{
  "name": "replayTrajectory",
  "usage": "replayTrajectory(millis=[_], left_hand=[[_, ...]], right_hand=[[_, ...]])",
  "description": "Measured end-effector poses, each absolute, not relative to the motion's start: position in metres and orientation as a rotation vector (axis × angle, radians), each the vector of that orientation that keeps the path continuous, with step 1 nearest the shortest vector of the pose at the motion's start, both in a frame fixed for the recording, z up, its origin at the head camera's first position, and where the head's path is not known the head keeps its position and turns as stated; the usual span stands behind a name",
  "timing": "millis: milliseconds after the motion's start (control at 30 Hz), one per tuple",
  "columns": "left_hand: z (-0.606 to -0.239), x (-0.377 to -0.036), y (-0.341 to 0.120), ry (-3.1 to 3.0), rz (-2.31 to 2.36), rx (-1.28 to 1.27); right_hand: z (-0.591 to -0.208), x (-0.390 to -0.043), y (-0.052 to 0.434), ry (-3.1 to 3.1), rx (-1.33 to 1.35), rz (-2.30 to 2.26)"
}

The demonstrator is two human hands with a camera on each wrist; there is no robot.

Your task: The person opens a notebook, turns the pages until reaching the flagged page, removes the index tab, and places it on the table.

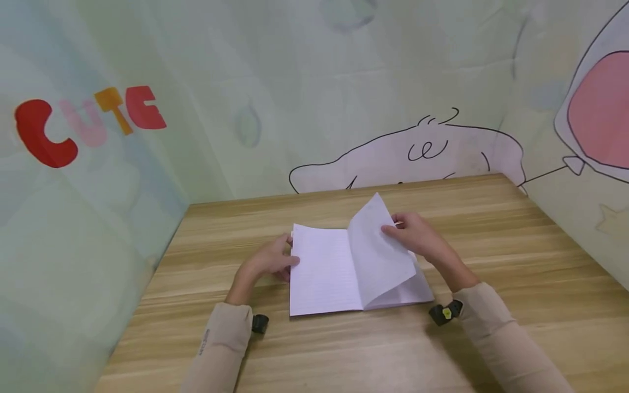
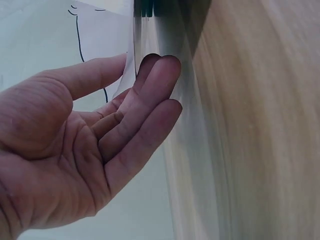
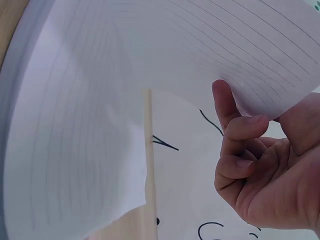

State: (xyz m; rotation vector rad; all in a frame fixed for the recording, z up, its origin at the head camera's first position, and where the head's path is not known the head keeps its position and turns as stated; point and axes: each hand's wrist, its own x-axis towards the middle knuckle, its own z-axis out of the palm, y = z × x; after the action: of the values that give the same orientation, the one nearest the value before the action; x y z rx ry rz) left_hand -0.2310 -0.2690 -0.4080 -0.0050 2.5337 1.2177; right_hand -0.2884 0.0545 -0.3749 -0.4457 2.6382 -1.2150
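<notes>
An open lined notebook [image 1: 326,270] lies on the wooden table [image 1: 491,245]. My left hand [image 1: 275,261] rests at its left edge, fingers straight against the page edge [image 2: 150,45], holding it flat. My right hand [image 1: 415,233] pinches a raised page [image 1: 378,251] between thumb and fingers, lifting it over the right half. In the right wrist view the curved lined page [image 3: 125,100] arches over my curled fingers [image 3: 240,145].
Pale green walls close the table in at the left, back and right, with a cartoon drawing [image 1: 408,158] behind and "CUTE" letters [image 1: 88,123] at the left. Bare tabletop surrounds the notebook.
</notes>
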Motion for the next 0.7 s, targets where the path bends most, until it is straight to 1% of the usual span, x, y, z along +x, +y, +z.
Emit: replayTrajectory(millis=[200,467,700], left_hand=[[-0.408,-0.231,-0.267,2.539,1.217,0.01],[-0.407,-0.231,-0.27,2.565,1.141,0.048],[-0.41,-0.23,-0.274,2.55,1.174,0.057]], right_hand=[[-0.366,-0.285,0.044,2.597,-0.43,-1.248],[-0.357,-0.282,0.025,2.372,-0.325,-1.409],[-0.362,-0.28,0.014,2.192,-0.381,-1.526]])
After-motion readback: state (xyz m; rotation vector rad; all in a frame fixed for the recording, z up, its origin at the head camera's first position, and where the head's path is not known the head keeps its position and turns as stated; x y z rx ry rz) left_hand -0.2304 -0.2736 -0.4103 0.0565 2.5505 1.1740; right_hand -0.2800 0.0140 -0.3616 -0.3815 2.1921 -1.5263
